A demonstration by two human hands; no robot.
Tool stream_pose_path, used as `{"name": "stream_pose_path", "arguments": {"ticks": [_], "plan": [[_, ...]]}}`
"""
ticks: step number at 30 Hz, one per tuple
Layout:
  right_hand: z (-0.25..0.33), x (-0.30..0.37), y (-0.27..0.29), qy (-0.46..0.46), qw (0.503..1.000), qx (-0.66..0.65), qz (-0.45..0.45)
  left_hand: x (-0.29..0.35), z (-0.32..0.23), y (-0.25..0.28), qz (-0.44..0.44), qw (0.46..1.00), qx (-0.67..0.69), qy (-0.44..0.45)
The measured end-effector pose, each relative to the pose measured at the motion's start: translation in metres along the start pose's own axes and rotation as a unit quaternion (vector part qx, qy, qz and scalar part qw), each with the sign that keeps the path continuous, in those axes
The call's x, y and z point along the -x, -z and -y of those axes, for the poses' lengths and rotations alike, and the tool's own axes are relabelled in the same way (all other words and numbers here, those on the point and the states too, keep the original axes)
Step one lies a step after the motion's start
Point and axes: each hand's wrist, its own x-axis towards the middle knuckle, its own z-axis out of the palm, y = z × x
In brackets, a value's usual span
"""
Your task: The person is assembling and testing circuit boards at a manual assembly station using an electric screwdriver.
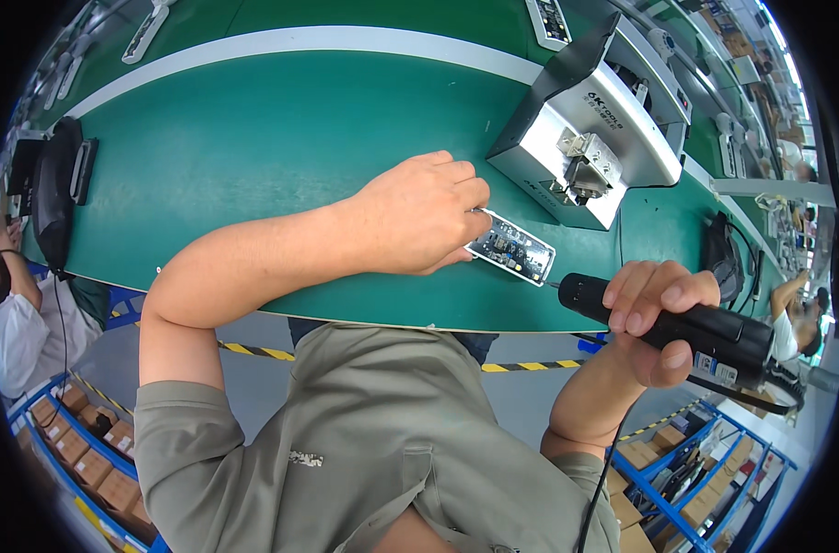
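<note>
Left hand point(419, 214) was curled, fingertips pinching the left end of a small circuit board in a white tray point(511, 247), mid-frame, pressing it onto the green conveyor belt point(253, 138); right hand point(654, 318) was clenched round a black electric screwdriver point(677, 327) at right of centre, bit tip just at the board's right edge; cable ran down toward the lower edge of the frame. Grey screw feeder point(585, 129) sat just above the board, upper right; another white unit point(145, 32) lay at upper left; black bag point(55, 189) at left edge; blue racks with cardboard boxes point(78, 452) lower left; another person's sleeve point(18, 332) at far left.

Risks, my read: driver came in at a shallow angle, so the bit could skate off the screw head and gouge the components; the hold was on one end only, so torque could spin the board; fingers sat close to the bit's line if it slipped.
</note>
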Motion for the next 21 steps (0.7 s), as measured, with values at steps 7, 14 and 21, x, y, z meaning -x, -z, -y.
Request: {"name": "stream_pose_path", "arguments": {"ticks": [7,14,21], "plan": [[-0.004,-0.003,0.006,0.016,0.998,-0.017,0.055,0.001,0.003,-0.001,-0.018,1.000,0.000,-0.012],[0.005,0.001,0.003,0.031,0.999,-0.009,0.004,-0.003,-0.006,0.006,0.007,0.998,-0.062,0.016],[-0.008,0.002,0.033,0.003,0.993,0.057,-0.102,0.029,0.050,0.097,0.055,0.960,-0.226,0.157]]}}
